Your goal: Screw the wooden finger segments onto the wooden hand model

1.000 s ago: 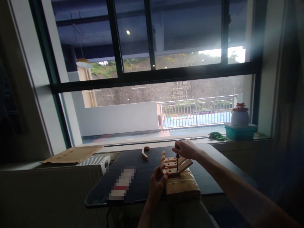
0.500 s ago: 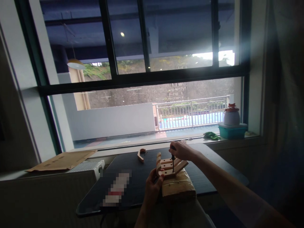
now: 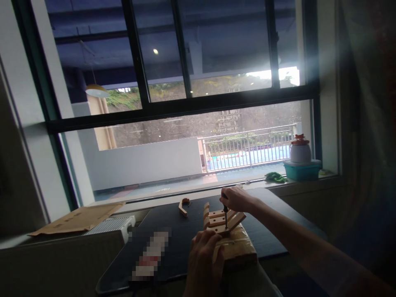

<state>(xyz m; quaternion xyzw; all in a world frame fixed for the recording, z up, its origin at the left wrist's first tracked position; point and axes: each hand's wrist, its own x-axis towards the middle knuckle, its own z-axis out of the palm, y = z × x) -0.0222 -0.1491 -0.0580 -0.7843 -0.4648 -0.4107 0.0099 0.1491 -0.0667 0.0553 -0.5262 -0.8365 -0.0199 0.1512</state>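
Note:
A small wooden assembly [image 3: 220, 219] of stacked hook-shaped pieces lies on a tan wooden block [image 3: 239, 249] on the dark table [image 3: 272, 235]. My right hand [image 3: 236, 199] is closed round the dark handle of a screwdriver [image 3: 226, 216] that stands upright with its tip in the assembly. My left hand [image 3: 204, 258] is closed on the near edge of the assembly and holds it down. A single loose wooden hook piece [image 3: 183, 205] lies further back on the table.
A blurred-out flat object [image 3: 150, 254] lies on the table's left part. Left of the table are a white heater [image 3: 108, 225] and a sheet of cardboard [image 3: 77, 218]. On the windowsill stand a teal box with a white pot [image 3: 299, 163] and a green cloth [image 3: 274, 177].
My left hand has slid up over the near edge of the wooden assembly. The camera view has shifted slightly right and down. My right hand stays on the screwdriver.

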